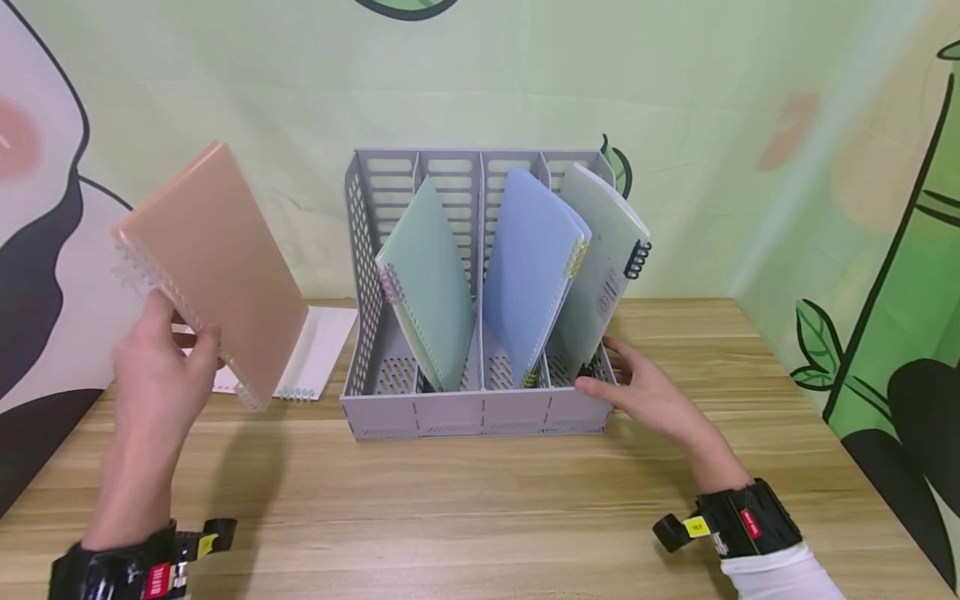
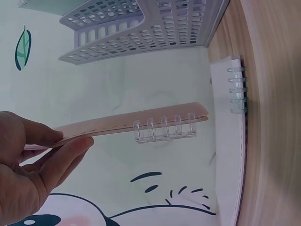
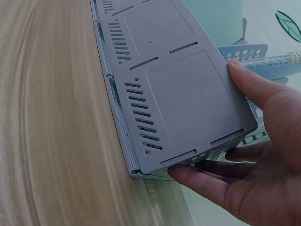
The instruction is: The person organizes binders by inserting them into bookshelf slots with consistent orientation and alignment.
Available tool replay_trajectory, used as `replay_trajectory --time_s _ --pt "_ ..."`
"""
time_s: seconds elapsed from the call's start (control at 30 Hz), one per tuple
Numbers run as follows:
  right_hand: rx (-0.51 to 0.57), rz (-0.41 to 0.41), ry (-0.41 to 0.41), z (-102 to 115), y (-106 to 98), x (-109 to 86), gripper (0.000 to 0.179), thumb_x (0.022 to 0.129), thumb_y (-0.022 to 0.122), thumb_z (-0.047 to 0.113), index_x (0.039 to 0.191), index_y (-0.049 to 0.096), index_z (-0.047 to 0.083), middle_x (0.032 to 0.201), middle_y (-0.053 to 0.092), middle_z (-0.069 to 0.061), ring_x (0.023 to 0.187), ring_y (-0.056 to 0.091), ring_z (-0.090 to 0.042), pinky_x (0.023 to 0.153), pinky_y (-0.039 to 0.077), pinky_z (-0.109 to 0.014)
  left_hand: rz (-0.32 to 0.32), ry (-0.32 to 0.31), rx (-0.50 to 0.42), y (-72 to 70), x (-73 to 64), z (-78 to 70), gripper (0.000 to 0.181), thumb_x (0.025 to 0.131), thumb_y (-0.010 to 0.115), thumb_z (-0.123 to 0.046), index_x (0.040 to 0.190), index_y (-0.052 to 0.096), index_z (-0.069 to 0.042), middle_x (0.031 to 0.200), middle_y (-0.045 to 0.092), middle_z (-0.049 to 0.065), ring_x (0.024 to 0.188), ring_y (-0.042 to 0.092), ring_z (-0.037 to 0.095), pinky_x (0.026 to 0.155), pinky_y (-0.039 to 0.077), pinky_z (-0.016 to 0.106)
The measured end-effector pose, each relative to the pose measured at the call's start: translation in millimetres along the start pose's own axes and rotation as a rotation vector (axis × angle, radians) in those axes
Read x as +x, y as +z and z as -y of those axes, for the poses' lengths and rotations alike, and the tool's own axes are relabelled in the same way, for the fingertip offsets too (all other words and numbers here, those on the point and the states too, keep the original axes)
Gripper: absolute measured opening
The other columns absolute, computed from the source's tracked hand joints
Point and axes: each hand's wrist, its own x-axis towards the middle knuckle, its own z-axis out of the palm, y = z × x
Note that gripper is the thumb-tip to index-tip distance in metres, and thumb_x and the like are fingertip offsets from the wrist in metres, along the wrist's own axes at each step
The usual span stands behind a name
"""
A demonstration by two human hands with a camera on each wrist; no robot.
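Observation:
My left hand pinches a peach ring-bound notebook by its spine edge, holding it up in the air left of a grey file rack. In the left wrist view, thumb and fingers grip the notebook's edge beside its clear rings. My right hand holds the rack's front right corner, thumb on the front rim and fingers around the side. Inside the rack stand a green notebook, a blue notebook and a pale grey-green notebook with black rings, all leaning.
Behind the peach notebook, a white-paged ring-bound notebook lies on the wooden table, left of the rack. A printed cloth backdrop hangs behind and beside the table.

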Motion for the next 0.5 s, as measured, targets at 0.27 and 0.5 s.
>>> replay_trajectory --time_s 0.27,0.5 --pt "0.003 0.0 0.001 -1 0 -0.1 0.094 0.096 0.074 0.036 0.162 0.018 -0.002 0.143 0.05 -0.032 0.129 0.053 -0.043 0.093 0.056 -0.048 0.025 -0.015 -0.007 -5.4 -2.9 -13.2 0.036 0.101 0.057 -0.008 0.136 0.05 -0.001 0.111 0.062 0.022 0.093 0.065 0.036 0.05 0.046 0.009" --pt "0.005 0.009 0.009 -1 0 0.3 0.096 0.096 0.074 0.037 0.162 0.016 -0.002 0.145 0.048 -0.033 0.131 0.051 -0.044 0.095 0.055 -0.049 0.014 0.037 -0.02 -10.6 -6.5 -24.5 0.035 0.1 0.059 -0.005 0.134 0.051 0.002 0.111 0.062 0.026 0.093 0.067 0.046 0.05 0.043 0.006"
